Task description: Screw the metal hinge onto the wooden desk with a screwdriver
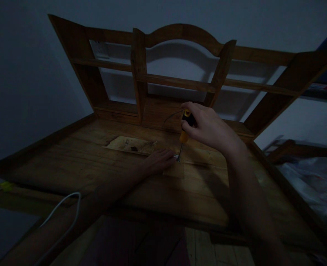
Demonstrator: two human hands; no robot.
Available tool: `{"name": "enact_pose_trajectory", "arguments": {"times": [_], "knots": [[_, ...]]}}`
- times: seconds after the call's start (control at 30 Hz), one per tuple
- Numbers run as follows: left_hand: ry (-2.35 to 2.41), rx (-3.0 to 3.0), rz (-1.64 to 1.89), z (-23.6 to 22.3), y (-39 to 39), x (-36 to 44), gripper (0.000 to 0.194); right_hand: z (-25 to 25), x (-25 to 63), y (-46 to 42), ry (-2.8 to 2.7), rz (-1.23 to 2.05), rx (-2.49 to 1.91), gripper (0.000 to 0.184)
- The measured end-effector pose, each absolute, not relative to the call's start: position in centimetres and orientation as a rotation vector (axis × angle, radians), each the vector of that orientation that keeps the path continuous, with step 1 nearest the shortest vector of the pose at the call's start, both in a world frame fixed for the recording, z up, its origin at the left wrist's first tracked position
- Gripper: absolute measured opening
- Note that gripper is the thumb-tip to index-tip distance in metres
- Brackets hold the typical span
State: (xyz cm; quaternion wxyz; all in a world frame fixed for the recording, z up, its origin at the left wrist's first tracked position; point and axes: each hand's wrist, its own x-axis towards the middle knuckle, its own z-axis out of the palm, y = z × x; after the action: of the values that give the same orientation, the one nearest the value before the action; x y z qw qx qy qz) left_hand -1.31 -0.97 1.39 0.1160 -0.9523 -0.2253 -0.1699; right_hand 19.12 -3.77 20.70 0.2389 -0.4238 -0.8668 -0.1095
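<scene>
A pale wall (27, 92) rose behind everything, dim in the low light, and against it stood a wooden desk (69, 162) whose broad top filled most of the view. Along its back edge ran a wooden shelf unit (174, 82), divided by uprights and crossed at the middle by an arched rail. Beyond the desk's right side lay a heap of clear plastic (316, 177). The left forearm (105, 195) reached in low over the front edge, a white cord (76, 212) looping across it. A lighter rectangular patch (124, 143) with dark stains showed on the desktop, just beyond the left hand. The right hand (208, 123) was raised above the desk, its thumb and fingers clamped around the handle of a screwdriver (184, 137). The left hand (162, 159) lay low and flat, fingers close together, over a small square of wood (177, 171); whether they gripped anything could not be told. The screwdriver, yellow and black, stood nearly upright, its thin shaft pointing down to a small metal piece (177, 157) at the left fingertips, on the small square of wood.
</scene>
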Motion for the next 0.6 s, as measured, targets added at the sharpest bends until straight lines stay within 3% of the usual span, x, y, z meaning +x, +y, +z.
{"name": "enact_pose_trajectory", "arguments": {"times": [0.6], "knots": [[-0.609,-2.704,-0.480,1.47,-0.82,-1.19,0.026,20.79,19.00,-3.88,-2.324,-0.435,-1.275,0.041]]}}
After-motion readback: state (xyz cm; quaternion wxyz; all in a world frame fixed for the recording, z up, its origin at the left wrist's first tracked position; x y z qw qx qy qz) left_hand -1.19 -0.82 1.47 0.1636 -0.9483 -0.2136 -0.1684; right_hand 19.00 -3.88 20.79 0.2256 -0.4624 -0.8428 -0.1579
